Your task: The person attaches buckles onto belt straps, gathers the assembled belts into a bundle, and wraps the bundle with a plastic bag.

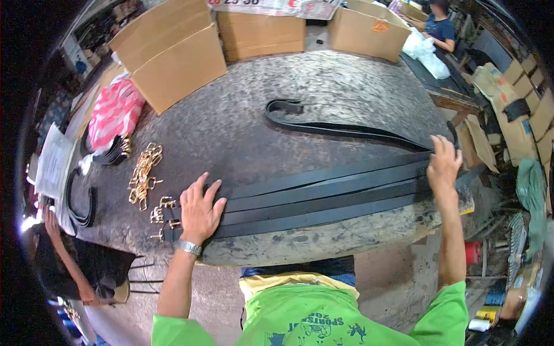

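Observation:
Several black belts (323, 196) lie side by side along the near edge of the table, gold-coloured buckles (164, 210) at their left end. Spread flat over the belts just right of those buckles is my left hand (199, 209), its fingers apart and a watch on the wrist. My right hand (443, 164) rests on the right ends of the belts, fingers slightly bent and apart. Another black belt (346, 128) runs from near the right fingers to a curled end in mid-table. Left of my left hand lies a pile of gold buckles (144, 173).
Cardboard boxes (179, 57) stand along the back of the worn table (242, 104). A pink-striped bag (115, 109) and a curled black belt (81, 202) sit at the left. One person (440, 29) is at the far right; another person's arm (69, 254) shows at the left.

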Tool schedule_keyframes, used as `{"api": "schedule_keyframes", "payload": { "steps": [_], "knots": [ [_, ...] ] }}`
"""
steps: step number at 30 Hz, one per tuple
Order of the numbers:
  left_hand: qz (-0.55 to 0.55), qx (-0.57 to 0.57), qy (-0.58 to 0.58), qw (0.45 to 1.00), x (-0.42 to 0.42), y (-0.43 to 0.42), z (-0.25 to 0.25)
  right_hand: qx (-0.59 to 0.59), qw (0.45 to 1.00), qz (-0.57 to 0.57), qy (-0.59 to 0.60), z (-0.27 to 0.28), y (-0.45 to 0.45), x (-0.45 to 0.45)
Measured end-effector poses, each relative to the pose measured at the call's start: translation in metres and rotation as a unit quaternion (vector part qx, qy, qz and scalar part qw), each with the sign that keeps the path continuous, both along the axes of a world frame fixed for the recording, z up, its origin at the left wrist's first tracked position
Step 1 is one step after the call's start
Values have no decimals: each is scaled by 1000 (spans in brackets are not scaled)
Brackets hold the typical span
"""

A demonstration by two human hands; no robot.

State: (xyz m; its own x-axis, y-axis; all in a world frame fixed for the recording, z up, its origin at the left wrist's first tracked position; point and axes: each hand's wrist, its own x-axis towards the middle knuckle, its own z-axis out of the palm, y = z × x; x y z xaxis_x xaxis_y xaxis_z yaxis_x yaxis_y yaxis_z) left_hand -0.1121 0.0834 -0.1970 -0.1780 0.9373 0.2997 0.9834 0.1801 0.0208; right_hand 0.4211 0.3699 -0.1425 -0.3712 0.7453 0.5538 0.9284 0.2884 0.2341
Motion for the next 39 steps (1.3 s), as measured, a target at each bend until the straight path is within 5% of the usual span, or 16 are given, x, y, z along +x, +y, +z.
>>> {"api": "schedule_keyframes", "payload": {
  "steps": [6, 11, 14, 25, 27, 30, 31, 33, 36, 39],
  "knots": [
    [-14, 30, -11, 999, 4, 2, -2, -85, 936, 307, 148, -35, -20, -208],
    [8, 63, -64, 996, 8, -2, 4, -176, 953, 223, 105, -69, 5, -298],
    [-5, 74, -66, 995, 5, -3, 0, -142, 949, 261, 109, -90, 15, -318],
    [-15, 193, -125, 973, 27, -14, 12, -159, 877, 407, 200, -1, -106, -253],
    [-53, 225, -268, 935, 46, -3, 24, -168, 868, 425, 194, 2, -122, -241],
    [-29, 79, -699, 710, 85, 10, 22, -186, 855, 444, 191, -4, -146, -225],
    [-29, 82, -701, 708, 93, 15, 25, -205, 857, 435, 186, -4, -154, -220],
    [-27, 18, -837, 546, 107, 23, 32, -205, 858, 435, 182, -8, -162, -213],
    [-98, 103, -799, 585, 113, 42, 10, -229, 864, 414, 170, -21, -161, -203],
    [-94, 146, -854, 490, 115, 45, 3, -219, 898, 361, 123, -39, -160, -199]
  ]
}}
